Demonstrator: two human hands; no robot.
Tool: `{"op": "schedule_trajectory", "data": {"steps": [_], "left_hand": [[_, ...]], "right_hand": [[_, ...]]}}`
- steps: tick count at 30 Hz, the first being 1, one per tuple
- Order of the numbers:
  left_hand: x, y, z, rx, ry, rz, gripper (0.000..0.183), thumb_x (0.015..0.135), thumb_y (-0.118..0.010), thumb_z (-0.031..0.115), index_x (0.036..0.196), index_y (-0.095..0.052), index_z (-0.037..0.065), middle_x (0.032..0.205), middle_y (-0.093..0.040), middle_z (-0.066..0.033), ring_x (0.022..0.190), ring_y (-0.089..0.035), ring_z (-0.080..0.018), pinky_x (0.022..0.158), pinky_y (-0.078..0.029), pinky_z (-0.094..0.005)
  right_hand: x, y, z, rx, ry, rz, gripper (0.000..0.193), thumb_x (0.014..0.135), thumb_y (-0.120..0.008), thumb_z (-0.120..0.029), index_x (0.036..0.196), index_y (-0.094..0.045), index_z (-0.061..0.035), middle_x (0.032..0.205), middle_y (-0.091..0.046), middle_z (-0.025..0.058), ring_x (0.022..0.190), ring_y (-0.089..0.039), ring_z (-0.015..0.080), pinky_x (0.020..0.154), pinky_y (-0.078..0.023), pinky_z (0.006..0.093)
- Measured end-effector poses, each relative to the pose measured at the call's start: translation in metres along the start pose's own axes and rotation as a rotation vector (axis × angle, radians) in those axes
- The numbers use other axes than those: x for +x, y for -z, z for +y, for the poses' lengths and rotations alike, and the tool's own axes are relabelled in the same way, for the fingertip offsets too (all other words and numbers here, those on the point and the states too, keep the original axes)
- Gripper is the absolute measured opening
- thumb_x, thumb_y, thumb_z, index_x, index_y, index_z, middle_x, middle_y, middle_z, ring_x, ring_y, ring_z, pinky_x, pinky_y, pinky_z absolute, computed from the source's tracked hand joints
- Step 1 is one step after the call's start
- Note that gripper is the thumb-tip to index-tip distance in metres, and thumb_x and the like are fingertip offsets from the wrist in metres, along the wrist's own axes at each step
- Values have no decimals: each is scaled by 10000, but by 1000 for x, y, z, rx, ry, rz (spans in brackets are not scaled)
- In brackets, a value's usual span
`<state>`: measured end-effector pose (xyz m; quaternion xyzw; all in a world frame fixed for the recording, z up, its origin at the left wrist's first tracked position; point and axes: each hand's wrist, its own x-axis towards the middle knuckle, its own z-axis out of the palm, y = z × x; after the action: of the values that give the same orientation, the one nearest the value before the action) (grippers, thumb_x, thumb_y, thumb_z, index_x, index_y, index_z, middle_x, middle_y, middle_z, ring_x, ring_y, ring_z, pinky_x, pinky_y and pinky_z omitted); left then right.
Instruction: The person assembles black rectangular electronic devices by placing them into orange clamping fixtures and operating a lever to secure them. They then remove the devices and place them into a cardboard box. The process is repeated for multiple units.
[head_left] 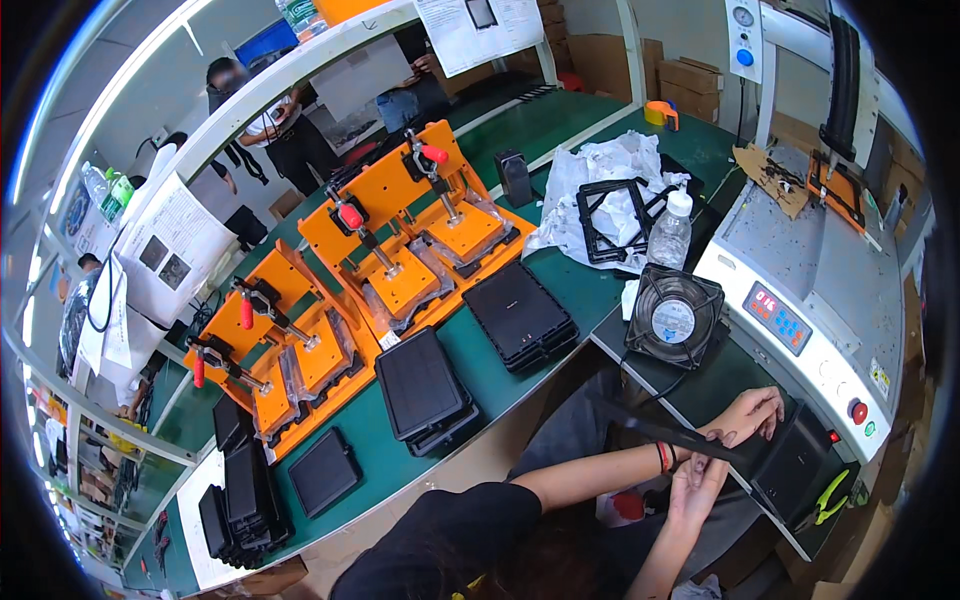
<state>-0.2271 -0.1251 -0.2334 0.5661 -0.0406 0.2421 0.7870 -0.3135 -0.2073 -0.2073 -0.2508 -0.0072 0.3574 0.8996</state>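
Observation:
Toward the lower right, my left hand (748, 415) reaches across beside a black box-shaped device (793, 465) with a red button. Its fingers are apart and slightly bent, and the red bracelets are on that wrist. My right hand (695, 490) is just below the left wrist, its fingers pinched together at a dark strip (655, 428). This strip is blurred and slants past both hands; its exact kind cannot be told. Green-handled cutters (832, 497) lie beside the device. A black fan (674, 318) stands behind my hands.
Orange clamp fixtures (385, 235) line the green bench. Black tablet-like cases (425, 385) lie before them, others stacked (250, 500) at left. A plastic bottle (671, 230), black frames (612, 222) and a machine with a control panel (778, 318) stand at right. People (285, 130) are beyond.

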Motion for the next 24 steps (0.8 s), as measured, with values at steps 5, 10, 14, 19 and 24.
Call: {"op": "schedule_trajectory", "data": {"steps": [5, 10, 14, 19, 24], "left_hand": [[-5, -4, 12, 7, 20, 6, 203, 988, -380, 116, 865, -491, -2, 747, -549, -51, 571, -574, -105, 496, -418, -227], [-7, -3, 19, 15, 29, 10, 188, 980, -385, 94, 868, -495, -10, 753, -549, -53, 570, -571, -109, 495, -414, -230], [-6, -4, 18, 22, 13, 6, 181, 977, -389, 92, 871, -494, -9, 764, -556, -58, 570, -574, -112, 498, -418, -230], [-6, -4, 15, 25, 20, 3, 170, 976, -395, 95, 877, -488, -6, 780, -565, -64, 571, -579, -116, 498, -426, -231], [-7, -3, 17, 31, 3, -1, 179, 981, -387, 101, 873, -485, -4, 777, -563, -62, 568, -576, -113, 500, -425, -230]], "right_hand": [[-6, 3, 0, -191, 33, -122, 281, 988, -469, -317, 1001, -485, -36, 519, -340, -44, 385, -257, 6, 351, -189, 153], [-6, -1, -2, -207, -6, -115, 308, 981, -470, -350, 979, -492, -43, 509, -339, -53, 360, -234, 10, 345, -168, 172], [-7, -6, -2, -209, 14, -63, 335, 963, -500, -368, 891, -509, -41, 510, -386, -21, 324, -228, 19, 310, -175, 169], [-9, -9, -4, -206, -8, -34, 319, 969, -498, -345, 882, -505, -38, 500, -387, -20, 321, -246, 24, 308, -183, 164], [-9, -3, -16, -325, -79, -116, 324, 955, -532, -316, 816, -480, -28, 441, -366, -29, 303, -339, 36, 285, -245, 180]]}}
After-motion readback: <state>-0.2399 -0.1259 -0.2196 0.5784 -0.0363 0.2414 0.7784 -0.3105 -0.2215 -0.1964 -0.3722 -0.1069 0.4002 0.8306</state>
